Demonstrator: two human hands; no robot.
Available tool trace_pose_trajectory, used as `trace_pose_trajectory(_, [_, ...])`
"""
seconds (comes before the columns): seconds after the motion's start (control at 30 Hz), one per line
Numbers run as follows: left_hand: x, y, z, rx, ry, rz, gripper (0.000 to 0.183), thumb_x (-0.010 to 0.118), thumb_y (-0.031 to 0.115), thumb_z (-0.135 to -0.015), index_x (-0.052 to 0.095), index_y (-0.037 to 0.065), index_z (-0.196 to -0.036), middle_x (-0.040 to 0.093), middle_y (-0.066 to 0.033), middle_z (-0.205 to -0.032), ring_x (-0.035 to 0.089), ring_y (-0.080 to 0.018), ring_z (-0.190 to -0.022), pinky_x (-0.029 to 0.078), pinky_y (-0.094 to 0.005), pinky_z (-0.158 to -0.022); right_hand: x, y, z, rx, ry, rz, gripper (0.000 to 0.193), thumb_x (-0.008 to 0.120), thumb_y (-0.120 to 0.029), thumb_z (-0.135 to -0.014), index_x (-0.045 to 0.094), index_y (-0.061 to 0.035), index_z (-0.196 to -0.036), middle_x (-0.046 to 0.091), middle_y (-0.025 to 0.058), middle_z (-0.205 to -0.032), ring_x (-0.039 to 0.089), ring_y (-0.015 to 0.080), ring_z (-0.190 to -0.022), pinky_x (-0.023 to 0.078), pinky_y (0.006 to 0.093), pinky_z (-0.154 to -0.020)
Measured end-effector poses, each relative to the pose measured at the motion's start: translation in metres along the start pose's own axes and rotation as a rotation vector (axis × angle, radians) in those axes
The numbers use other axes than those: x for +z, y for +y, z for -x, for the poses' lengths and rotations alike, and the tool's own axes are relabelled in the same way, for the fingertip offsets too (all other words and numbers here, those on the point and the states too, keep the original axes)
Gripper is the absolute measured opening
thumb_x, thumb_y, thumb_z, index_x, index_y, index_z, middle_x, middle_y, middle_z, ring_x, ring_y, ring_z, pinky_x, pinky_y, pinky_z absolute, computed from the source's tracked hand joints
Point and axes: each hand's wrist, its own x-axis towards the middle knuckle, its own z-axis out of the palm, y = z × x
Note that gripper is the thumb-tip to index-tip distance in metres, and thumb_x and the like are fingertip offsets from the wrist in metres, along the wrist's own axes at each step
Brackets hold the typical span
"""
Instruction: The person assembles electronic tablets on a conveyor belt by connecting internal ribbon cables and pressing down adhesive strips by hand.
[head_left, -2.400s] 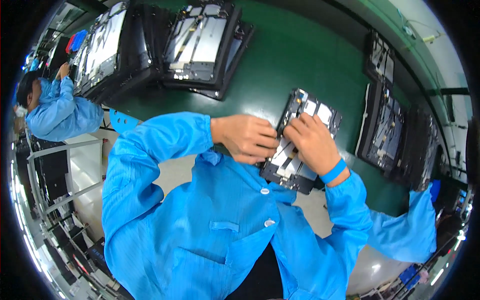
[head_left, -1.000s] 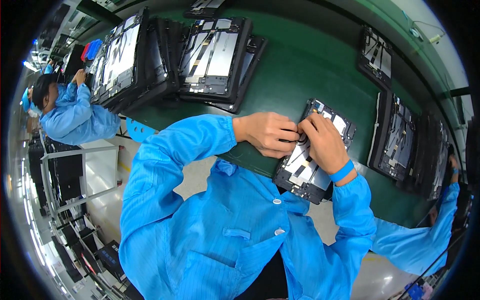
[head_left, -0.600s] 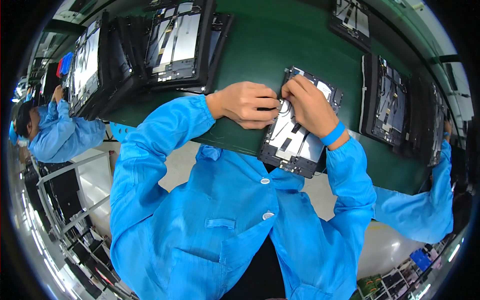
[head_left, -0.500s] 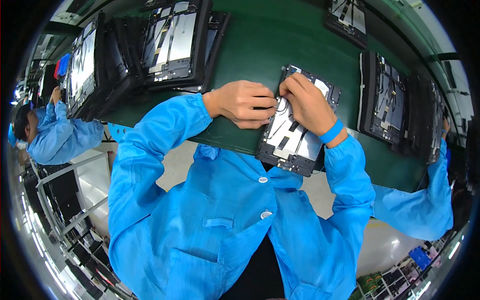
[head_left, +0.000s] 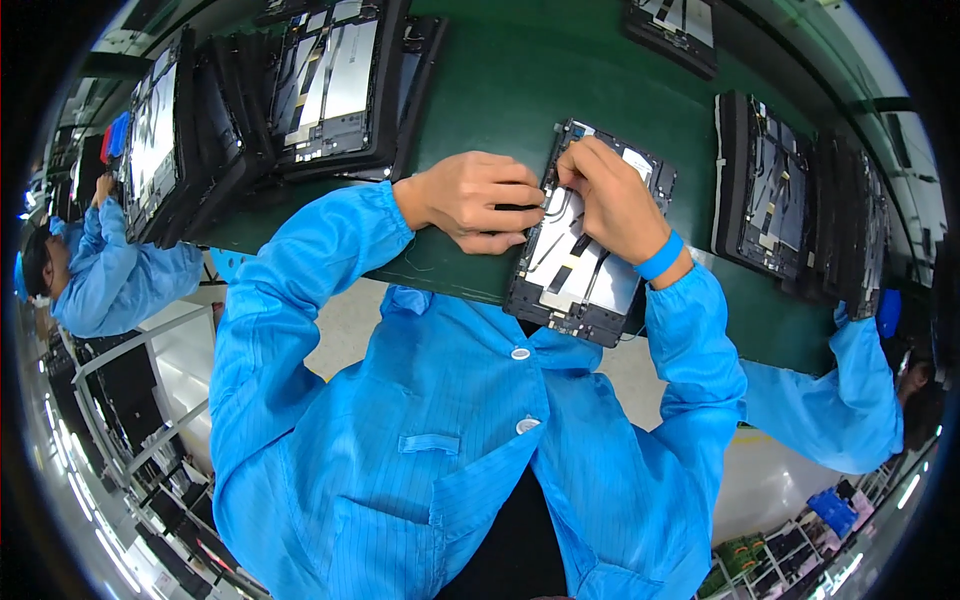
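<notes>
An opened tablet point(head_left: 592, 283) lies in front of me, tilted slightly, its silver inner plate, thin black cables and dark frame showing. Along its left edge my left hand point(head_left: 475, 204) is closed, fingers curled and fingertips at the rim. My right hand point(head_left: 610, 195), with a blue band point(head_left: 661, 258) round the wrist, reaches over the upper part of the tablet. Its thumb and forefinger are pinched together near the upper left edge, close to a black cable. Whatever sits between those fingertips is hidden.
More opened tablets point(head_left: 335, 95) are stacked at the left, beside another leaning pile point(head_left: 158, 130). A stack point(head_left: 770, 190) stands at the right, and another tablet point(head_left: 680, 28) lies far right on the green table point(head_left: 530, 70). Blue-sleeved co-workers point(head_left: 135, 278) sit on both sides.
The whole view has shifted a little. Both my hands keep their places at the tablet, with only slight finger movement. At the right, the co-worker's arm has moved.
</notes>
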Motion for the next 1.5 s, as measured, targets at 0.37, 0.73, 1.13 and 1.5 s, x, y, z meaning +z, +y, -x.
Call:
trace_pose_trajectory(0.37, [0.004, 0.0, -0.002, 0.001, 0.014, 0.019, 0.031, 0.082, 0.02, -0.086, 0.079, -0.002, -0.107, 0.076, -0.0174, -0.108, 0.075, -0.0337, -0.097, 0.065, -0.042, -0.082, -0.001, -0.001, 0.0, 0.005, 0.017, 0.001, 0.025, 0.064, 0.017, -0.088, 0.056, -0.001, -0.104, 0.06, 0.017, -0.097, 0.064, 0.0412, -0.089, 0.053, 0.0463, -0.077])
trace_pose_trajectory(0.73, [-0.004, -0.012, -0.01, 0.199, -0.05, -0.036, 0.029, 0.082, 0.023, -0.088, 0.077, -0.001, -0.104, 0.075, -0.0153, -0.108, 0.074, -0.0314, -0.097, 0.066, -0.0408, -0.081, -0.001, 0.001, -0.004, 0.02, 0.033, 0.001, 0.023, 0.068, 0.013, -0.091, 0.057, -0.0023, -0.104, 0.061, 0.0177, -0.098, 0.068, 0.0433, -0.092, 0.054, 0.0495, -0.076])
trace_pose_trajectory(1.13, [-0.008, -0.018, -0.017, 0.245, -0.142, 0.025, 0.025, 0.081, 0.019, -0.089, 0.075, -0.003, -0.1, 0.073, -0.0175, -0.11, 0.072, -0.032, -0.097, 0.065, -0.0405, -0.079, -0.002, 0.004, -0.006, -0.024, 0.034, 0.029, 0.024, 0.069, 0.012, -0.09, 0.058, -0.0024, -0.106, 0.062, 0.017, -0.098, 0.068, 0.0435, -0.091, 0.055, 0.05, -0.075])
trace_pose_trajectory(1.5, [-0.021, -0.027, -0.031, 0.107, -0.173, 0.037, 0.021, 0.079, 0.021, -0.093, 0.077, 0.001, -0.099, 0.074, -0.014, -0.109, 0.072, -0.0298, -0.099, 0.065, -0.041, -0.078, -0.004, 0.008, -0.009, -0.013, 0.026, 0.002, 0.024, 0.07, 0.011, -0.091, 0.057, -0.0027, -0.105, 0.064, 0.0178, -0.099, 0.069, 0.0437, -0.094, 0.055, 0.0501, -0.078])
